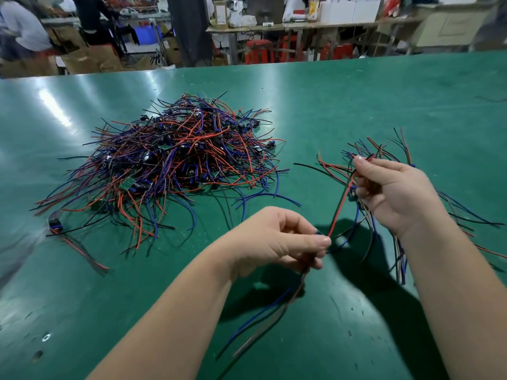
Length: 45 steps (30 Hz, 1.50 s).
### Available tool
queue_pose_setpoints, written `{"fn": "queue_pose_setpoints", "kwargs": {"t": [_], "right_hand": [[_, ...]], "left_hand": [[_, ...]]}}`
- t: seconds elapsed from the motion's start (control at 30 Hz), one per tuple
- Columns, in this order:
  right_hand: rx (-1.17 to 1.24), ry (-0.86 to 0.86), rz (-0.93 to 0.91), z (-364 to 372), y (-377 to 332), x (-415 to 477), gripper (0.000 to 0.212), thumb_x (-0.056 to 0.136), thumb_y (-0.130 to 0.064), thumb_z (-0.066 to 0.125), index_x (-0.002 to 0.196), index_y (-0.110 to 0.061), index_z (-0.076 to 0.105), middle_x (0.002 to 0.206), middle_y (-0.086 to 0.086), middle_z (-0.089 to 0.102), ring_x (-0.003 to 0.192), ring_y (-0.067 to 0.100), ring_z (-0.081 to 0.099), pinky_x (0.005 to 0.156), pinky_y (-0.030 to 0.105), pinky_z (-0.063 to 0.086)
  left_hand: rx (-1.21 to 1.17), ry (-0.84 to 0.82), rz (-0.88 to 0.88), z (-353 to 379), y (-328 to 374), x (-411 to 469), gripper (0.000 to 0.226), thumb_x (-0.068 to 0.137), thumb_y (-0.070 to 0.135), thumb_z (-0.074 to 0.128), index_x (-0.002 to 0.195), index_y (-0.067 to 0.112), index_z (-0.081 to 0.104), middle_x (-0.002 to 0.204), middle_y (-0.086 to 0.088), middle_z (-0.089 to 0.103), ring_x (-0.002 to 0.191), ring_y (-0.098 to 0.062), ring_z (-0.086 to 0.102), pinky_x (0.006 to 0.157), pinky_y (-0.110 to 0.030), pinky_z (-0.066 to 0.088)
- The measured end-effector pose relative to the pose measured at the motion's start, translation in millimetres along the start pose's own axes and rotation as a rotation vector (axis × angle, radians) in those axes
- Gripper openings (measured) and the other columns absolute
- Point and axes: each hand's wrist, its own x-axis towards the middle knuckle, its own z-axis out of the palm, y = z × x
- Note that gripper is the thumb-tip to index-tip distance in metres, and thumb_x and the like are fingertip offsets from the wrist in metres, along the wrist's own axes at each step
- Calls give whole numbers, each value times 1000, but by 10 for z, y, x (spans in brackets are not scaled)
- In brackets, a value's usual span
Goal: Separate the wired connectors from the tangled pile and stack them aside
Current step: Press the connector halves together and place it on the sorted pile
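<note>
two hands hold wires above a shiny green table (356, 86).

the big tangled pile of red, blue and black wires with small dark connectors (175, 160) sits in the middle left of the frame. the left hand (274, 239), low in the middle, pinches thin blue and brown wires (263, 319) that hang down. the right hand (395, 193), at the right, grips a small bunch of the same wires (378, 152), with one red wire (340, 207) reaching toward the left hand.

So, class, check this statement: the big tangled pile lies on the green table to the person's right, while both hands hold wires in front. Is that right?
Not quite. The head view shows the tangled pile on the green table to the person's left, not right. The rest stands: the left hand and right hand both hold wires in front.
</note>
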Motion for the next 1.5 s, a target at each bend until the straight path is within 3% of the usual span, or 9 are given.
{"fn": "queue_pose_setpoints", "kwargs": {"t": [0.17, 0.3, 0.53, 0.67, 0.87, 1.03, 1.1, 1.2, 1.5], "right_hand": [[46, 50, 18, -26, 56, 69, 17, 85, -19, 68, 75, -9, 61, 47, -3, 56, 40, 5, 49, 41, 14, 40], [148, 24, 161, -45, 67, 124, 37, 100, -34, 43, 81, -9, 61, 48, -3, 49, 37, 7, 42, 39, 13, 33], [-396, -445, 241, 47, 250, -28, 9, 80, -17, 67, 79, -13, 75, 66, 7, 60, 50, 10, 46, 44, 16, 37], [-261, -674, 111, 150, 312, -156, 26, 63, -13, 74, 88, -18, 77, 74, 8, 61, 52, 11, 48, 48, 17, 37], [-76, -448, 73, 254, 332, -145, 18, 66, -19, 66, 78, -5, 69, 63, 3, 66, 51, 5, 54, 45, 12, 41], [6, -380, 135, 244, 288, -108, 12, 69, -19, 65, 67, -11, 74, 61, 0, 63, 51, 5, 50, 47, 14, 41], [-44, -400, 152, 218, 279, -104, 9, 67, -17, 67, 67, -11, 74, 61, 0, 62, 50, 6, 49, 47, 13, 40], [-140, -463, 141, 205, 305, -131, 13, 64, -14, 68, 72, -4, 70, 64, 4, 61, 50, 7, 46, 46, 14, 37], [-407, -390, 22, 182, 308, -115, 13, 83, -9, 65, 72, -3, 67, 58, 5, 53, 47, 7, 43, 45, 14, 35]], "left_hand": [[20, -91, -33, -40, 22, -31, 8, 89, 10, 63, 94, 15, 67, 72, 1, 67, 67, -16, 69, 68, -27, 59], [28, -77, 59, -51, 24, -47, 10, 86, 24, 61, 94, 17, 64, 73, 2, 66, 71, -16, 66, 80, -34, 51], [-441, 158, 310, -30, 63, 62, 13, 67, 26, 67, 76, 24, 59, 83, -10, 70, 62, -14, 68, 62, -22, 51], [-416, 414, 363, -12, 53, 106, 24, 62, 36, 69, 78, 23, 58, 75, -4, 73, 56, -9, 65, 58, -20, 50], [-113, 494, 442, 100, -11, 143, 7, 89, 24, 62, 92, 23, 56, 79, 7, 73, 56, -9, 67, 48, -19, 48], [-29, 368, 419, 96, -17, 115, 54, 81, -20, 41, 94, 26, 66, 100, 4, 70, 75, -11, 69, 55, -21, 51], [-117, 368, 369, 49, 8, 113, 49, 79, -16, 38, 85, 21, 70, 88, 4, 72, 72, -12, 69, 55, -23, 53], [-182, 442, 305, 6, 19, 123, 8, 82, 16, 63, 89, 16, 65, 70, 5, 71, 59, -16, 68, 52, -23, 53], [3, 395, 121, -22, -57, 136, 12, 77, 11, 77, 86, 7, 68, 68, -4, 70, 55, -10, 64, 50, -16, 49]]}}
